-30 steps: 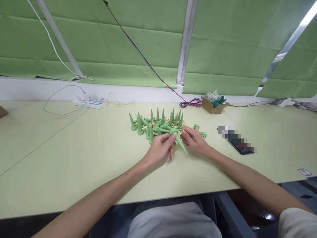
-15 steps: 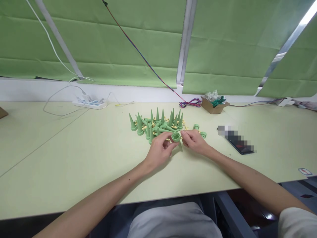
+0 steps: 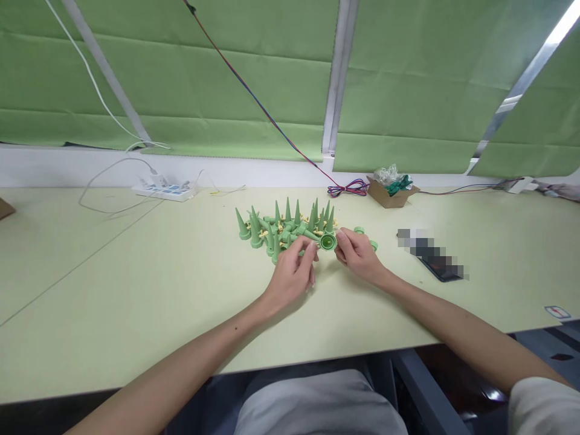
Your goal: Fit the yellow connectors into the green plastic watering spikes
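Note:
A hollow green plastic piece (image 3: pixel 328 242) with a round open end faces me between my hands; whether a spike extends behind it is hidden. My right hand (image 3: pixel 360 255) pinches this piece at its right rim with thumb and forefinger. To the left, my left hand (image 3: pixel 294 267) has its thumb and forefinger drawn together beside the piece, and what lies between the tips is too small to make out. Just beyond my hands is a pile of green plastic spikes (image 3: pixel 255 228), several upright, others lying among small yellow pieces (image 3: pixel 280 227).
Green round caps (image 3: pixel 359 230) lie behind my right hand. A phone (image 3: pixel 437 261), partly blurred out, is farther right. At the back stand a small cardboard box (image 3: pixel 390 197) with plastic bags, a coiled cable (image 3: pixel 348 188) and a white power strip (image 3: pixel 165 191).
The green plastic piece has shifted slightly right and up, out of my left hand's grasp. My left thumb has closed toward its forefinger. My right hand stays at the piece's right side.

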`<state>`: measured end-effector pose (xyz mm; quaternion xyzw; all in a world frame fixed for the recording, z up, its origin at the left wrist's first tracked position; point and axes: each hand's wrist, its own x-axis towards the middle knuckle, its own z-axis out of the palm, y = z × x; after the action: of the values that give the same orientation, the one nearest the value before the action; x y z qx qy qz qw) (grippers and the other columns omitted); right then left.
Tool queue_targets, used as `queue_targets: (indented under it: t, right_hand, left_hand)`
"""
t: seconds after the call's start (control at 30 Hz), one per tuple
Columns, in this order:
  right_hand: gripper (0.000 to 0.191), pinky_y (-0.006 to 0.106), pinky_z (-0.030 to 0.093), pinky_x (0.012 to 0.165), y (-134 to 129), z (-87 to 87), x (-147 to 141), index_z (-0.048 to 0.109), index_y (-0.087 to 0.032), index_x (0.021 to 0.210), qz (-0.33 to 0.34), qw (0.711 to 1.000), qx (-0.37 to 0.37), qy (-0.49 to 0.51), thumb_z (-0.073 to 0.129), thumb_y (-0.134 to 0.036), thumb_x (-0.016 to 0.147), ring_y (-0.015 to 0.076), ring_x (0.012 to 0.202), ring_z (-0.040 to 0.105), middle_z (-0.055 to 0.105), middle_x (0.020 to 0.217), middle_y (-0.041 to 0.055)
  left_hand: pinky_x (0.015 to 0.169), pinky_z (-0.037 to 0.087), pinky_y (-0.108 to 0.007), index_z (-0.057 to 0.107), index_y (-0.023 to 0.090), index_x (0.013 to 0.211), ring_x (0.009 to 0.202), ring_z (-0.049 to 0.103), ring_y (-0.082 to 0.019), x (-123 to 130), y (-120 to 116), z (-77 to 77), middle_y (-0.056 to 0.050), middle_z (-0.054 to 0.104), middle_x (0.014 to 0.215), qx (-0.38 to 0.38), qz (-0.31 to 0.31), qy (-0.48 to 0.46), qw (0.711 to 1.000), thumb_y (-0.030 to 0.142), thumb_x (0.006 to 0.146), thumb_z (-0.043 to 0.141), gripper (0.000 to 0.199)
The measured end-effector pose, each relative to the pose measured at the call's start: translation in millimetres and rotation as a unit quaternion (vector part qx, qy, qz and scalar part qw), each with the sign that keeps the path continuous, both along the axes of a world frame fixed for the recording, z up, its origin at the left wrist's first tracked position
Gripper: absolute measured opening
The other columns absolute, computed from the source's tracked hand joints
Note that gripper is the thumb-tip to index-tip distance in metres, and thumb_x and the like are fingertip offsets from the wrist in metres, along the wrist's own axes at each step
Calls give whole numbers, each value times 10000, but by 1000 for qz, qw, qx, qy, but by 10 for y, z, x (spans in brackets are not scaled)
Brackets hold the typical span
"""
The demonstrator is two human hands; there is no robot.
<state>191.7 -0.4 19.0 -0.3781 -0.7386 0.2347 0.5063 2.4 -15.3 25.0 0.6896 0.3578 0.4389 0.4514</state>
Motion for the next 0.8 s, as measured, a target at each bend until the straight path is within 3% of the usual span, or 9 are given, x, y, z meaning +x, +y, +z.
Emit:
queue_targets:
  t: [0.13,0.3,0.63,0.8]
  right_hand:
    - [430,263,337,514,11,-12,14,387,-228,694,20,1000,14,-15,374,-472,1048,110,480,397,412,531,-48]
    - [427,263,329,532,25,-19,25,449,-213,713,36,996,39,-68,376,-471,1045,111,502,403,446,548,-38]
    - [408,257,335,540,26,-40,22,436,-219,764,64,994,-5,-85,345,-492,1053,110,500,403,459,552,-53]
    - [422,263,336,541,46,-55,29,399,-223,715,54,993,-5,-105,343,-461,1059,113,498,402,457,544,-49]
  left_hand:
    - [385,422,-240,552,168,793,419,547,-111,10,38,7,-17,589,673,-98,-49,-54,992,620,972,396,510]
    - [398,439,-254,547,161,732,407,553,-138,11,54,29,-13,555,531,-169,-108,-57,978,650,940,451,540]
    - [400,451,-233,485,195,776,438,577,-144,-34,72,27,42,498,503,-154,-109,-62,980,551,930,559,394]
    - [398,426,-222,482,202,796,399,547,-125,-45,45,34,57,507,491,-89,-85,-15,992,505,924,592,347]
